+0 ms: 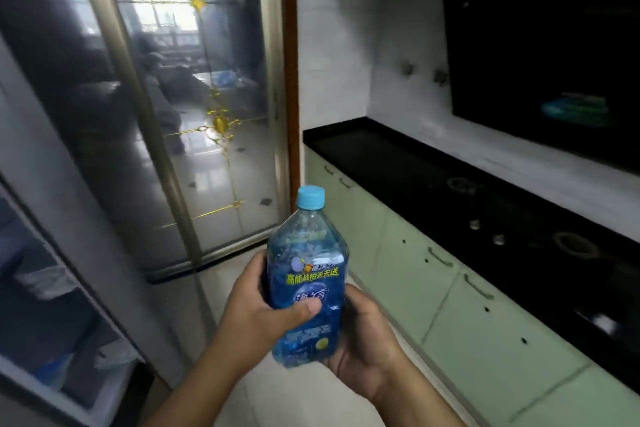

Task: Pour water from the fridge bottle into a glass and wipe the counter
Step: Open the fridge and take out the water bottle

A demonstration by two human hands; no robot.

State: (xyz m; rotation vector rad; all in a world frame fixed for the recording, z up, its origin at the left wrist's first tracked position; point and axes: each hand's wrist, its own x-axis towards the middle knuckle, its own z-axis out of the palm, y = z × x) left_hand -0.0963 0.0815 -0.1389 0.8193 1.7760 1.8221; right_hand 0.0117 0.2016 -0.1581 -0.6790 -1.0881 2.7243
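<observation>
A clear plastic bottle [308, 274] with a blue label and a light blue cap stands upright in front of me, cap closed. My left hand [256, 305] wraps the left side of it, thumb across the label. My right hand [360, 340] cups the bottle's lower right side and base. The black counter [374, 156] runs along the right, beyond the bottle. No glass or cloth shows in view.
An open fridge door [45, 288] with shelves sits at the lower left. A glass sliding door [194, 97] stands ahead. Pale green cabinets [450, 305] lie under the counter, which holds a black gas hob [540, 246]. A dark range hood [540, 66] hangs above.
</observation>
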